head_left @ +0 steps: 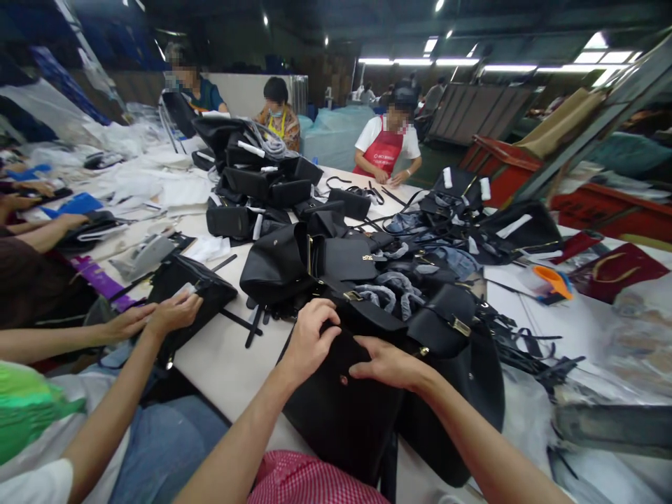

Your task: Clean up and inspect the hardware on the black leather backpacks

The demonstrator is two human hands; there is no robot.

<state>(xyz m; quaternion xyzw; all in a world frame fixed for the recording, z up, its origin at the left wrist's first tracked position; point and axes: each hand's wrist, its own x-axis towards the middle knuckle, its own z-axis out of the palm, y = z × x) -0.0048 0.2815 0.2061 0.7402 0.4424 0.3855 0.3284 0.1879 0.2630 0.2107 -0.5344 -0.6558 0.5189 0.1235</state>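
A black bag [341, 427] with a small round metal snap on its face stands at the table edge in front of me. My left hand [311, 341] pinches its upper left edge with curled fingers. On the upper right of the same bag is my right hand [387, 362], thumb pressed on the front near the snap, its other fingers partly hidden behind the edge. Touching it on the right is another black bag [472, 406] with gold-coloured hardware. Just beyond my hands lies a black bag with a flap and gold clasp [346, 259].
Stacked black bags [252, 182] fill the table's middle. At my left, a co-worker's hands [173, 311] work on a black piece. A person in a red apron [386, 143] stands across the table. Orange tape dispenser [554, 281] and dark red pieces [614, 273] lie right.
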